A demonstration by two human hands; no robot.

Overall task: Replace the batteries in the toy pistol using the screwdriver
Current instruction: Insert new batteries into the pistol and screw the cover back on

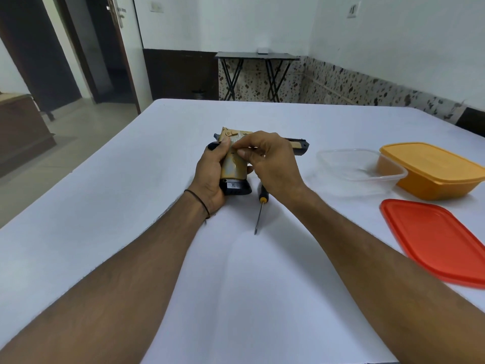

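Observation:
A tan and black toy pistol (pixel 234 166) lies on its side on the white table (pixel 131 179), barrel pointing right. My left hand (pixel 210 177) grips its handle from the left, fingers curled round it. My right hand (pixel 270 164) is over the middle of the pistol, thumb and fingertips pinching at a spot on its side; what they pinch is hidden. A screwdriver (pixel 259 211) with a black and yellow handle lies on the table just below my right hand, its tip pointing toward me. No batteries are visible.
At the right stand a clear plastic tub (pixel 362 172) and an orange lidded container (pixel 433 172) behind it. A red lid (pixel 435 240) lies flat nearer me. A folding table (pixel 257 59) stands by the far wall.

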